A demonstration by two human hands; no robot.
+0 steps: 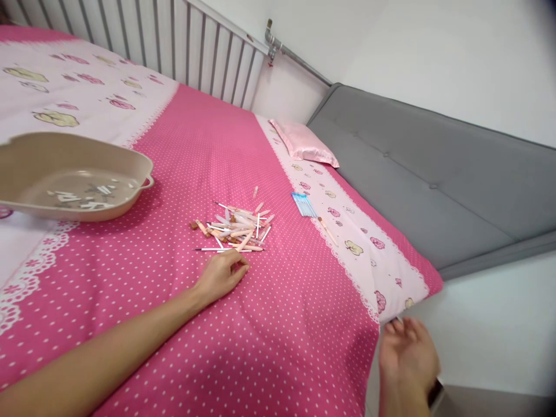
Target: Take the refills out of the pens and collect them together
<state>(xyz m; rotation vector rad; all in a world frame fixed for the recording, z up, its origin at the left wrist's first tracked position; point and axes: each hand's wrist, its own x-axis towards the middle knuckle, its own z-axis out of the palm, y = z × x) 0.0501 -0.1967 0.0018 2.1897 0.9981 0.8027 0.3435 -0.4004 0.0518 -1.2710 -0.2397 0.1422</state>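
A loose pile of gel pen parts, with peach and pale barrels, white refills and brown pieces, lies on the pink dotted bedspread. My left hand rests on the cloth at the pile's near side, fingers loosely bent and thumb apart. A peach barrel ends close by its knuckles; whether they touch I cannot tell. Beyond the bed's right edge, my right hand is turned palm up with fingers curled together. Something small and pale shows at its fingertips, partly hidden and blurred.
A beige plastic basin with several white pieces inside stands at left. Blue sticks lie in a row beside a single peach pen. A pink pillow leans near the grey headboard; a white railing runs behind.
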